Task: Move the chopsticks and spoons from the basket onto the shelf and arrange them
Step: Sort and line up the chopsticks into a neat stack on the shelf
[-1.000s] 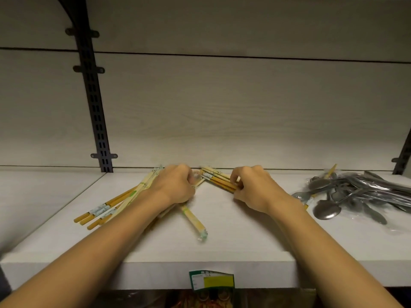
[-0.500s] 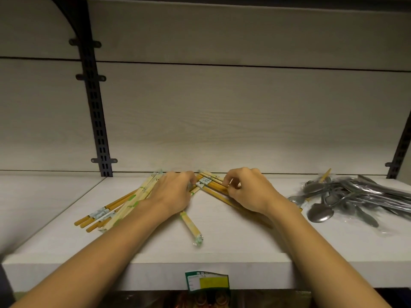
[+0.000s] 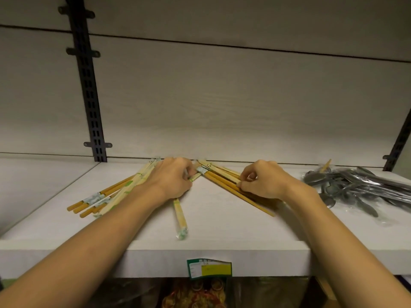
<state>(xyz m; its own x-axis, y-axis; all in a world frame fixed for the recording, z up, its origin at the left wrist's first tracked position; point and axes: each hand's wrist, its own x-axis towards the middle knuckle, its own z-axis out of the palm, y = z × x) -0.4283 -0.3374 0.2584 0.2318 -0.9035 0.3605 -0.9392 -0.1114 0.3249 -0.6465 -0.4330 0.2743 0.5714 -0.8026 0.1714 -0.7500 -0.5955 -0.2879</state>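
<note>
Pinching chopsticks (image 3: 224,181) with your curled right hand (image 3: 264,182) | left hand (image 3: 172,181) curled around a wrapped pair (image 3: 180,215) | spoons (image 3: 360,185) piled right on shelf (image 3: 222,247)

Dim, warm lighting is noted; soft shadows are cast under both forearms; wide-angle bowing is seen beyond the hands.

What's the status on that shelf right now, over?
Left hand gripping one wrapped wooden chopstick pair. Right hand pinching loose yellow-brown chopsticks. Grey metal spoons piled far right, clear of both hands.
</note>
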